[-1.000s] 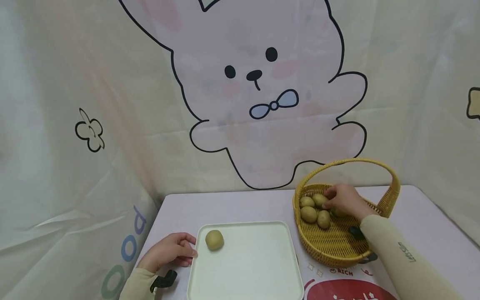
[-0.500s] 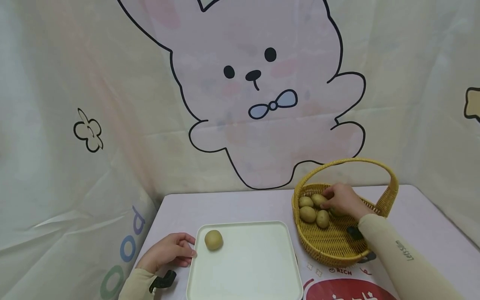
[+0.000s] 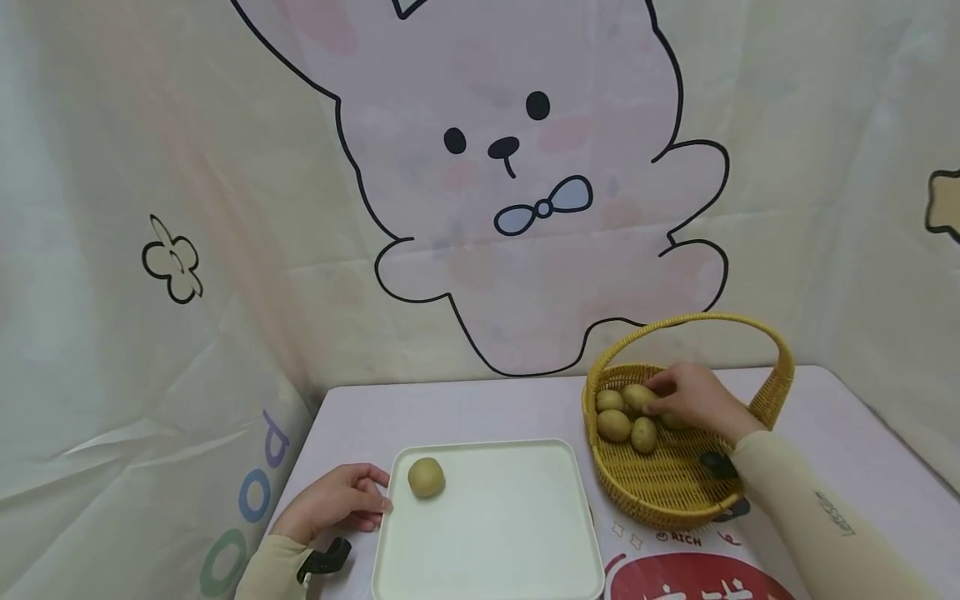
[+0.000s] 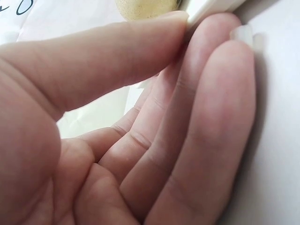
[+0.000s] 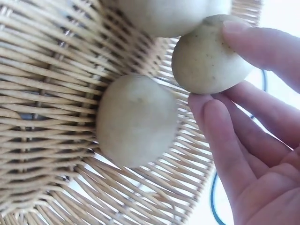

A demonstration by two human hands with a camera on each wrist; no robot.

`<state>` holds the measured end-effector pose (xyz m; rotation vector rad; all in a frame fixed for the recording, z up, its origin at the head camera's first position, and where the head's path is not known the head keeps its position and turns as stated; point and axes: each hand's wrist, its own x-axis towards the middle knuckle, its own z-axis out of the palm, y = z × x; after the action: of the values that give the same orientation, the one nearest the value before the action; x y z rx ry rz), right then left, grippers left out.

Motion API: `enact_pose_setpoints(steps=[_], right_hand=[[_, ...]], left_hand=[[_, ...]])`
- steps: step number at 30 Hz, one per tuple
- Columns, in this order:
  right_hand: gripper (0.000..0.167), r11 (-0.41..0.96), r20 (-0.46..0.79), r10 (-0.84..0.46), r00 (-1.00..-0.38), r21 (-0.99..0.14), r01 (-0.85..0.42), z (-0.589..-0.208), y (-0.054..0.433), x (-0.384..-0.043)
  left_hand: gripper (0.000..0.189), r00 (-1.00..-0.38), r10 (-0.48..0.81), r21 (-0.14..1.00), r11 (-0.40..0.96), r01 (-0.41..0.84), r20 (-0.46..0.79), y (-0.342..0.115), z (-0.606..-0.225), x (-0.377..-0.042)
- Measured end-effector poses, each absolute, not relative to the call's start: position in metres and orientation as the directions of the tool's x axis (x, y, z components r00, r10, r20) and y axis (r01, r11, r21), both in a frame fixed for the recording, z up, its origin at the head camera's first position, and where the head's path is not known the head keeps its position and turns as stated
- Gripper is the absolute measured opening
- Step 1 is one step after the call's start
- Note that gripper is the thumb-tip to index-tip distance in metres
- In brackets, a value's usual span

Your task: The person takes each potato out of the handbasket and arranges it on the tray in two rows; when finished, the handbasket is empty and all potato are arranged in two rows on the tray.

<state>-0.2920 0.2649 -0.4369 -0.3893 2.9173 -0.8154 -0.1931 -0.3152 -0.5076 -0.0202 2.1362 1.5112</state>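
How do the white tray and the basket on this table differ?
The white tray is low and smooth, while the basket is yellow-brown wickerwork with a tall arched handle.
The tray bears a single potato; the basket holds several potatoes.
The left hand holds the tray's edge, whereas the right hand reaches into the basket, gripping one of its potatoes.
Both rest on the table.

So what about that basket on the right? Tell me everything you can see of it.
The basket is golden yellow, rounded and woven from what looks like wicker, with one tall arched handle over it. It stands upright on the table, right of the tray. What look like potatoes lie grouped toward its far side; woven floor shows bare nearer the camera. The right hand reaches in, pinching one of them. Whether the sleeve touches the basket, I can't tell.
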Motion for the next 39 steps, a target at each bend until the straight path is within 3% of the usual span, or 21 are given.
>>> enact_pose_setpoints(steps=[12,24,31,39], right_hand=[[0.047,0.824,0.151,-0.288,-0.946,-0.463,-0.325,-0.411,0.249,-0.234],[0.04,0.794,0.286,-0.339,-0.896,-0.424,-0.436,-0.402,0.221,-0.174],[0.038,0.733,0.331,-0.416,-0.847,-0.429,-0.528,-0.406,0.184,-0.162],[0.033,0.675,0.278,-0.499,-0.821,-0.469,-0.569,-0.421,0.124,-0.175]], left_hand=[[0.048,-0.863,0.275,0.873,0.379,-0.308,-0.424,-0.317,-0.508,-0.194],[0.047,-0.865,0.265,0.867,0.39,-0.309,-0.427,-0.315,-0.507,-0.192],[0.046,-0.866,0.25,0.864,0.389,-0.319,-0.432,-0.317,-0.506,-0.19],[0.045,-0.869,0.257,0.87,0.381,-0.311,-0.423,-0.317,-0.505,-0.189]])
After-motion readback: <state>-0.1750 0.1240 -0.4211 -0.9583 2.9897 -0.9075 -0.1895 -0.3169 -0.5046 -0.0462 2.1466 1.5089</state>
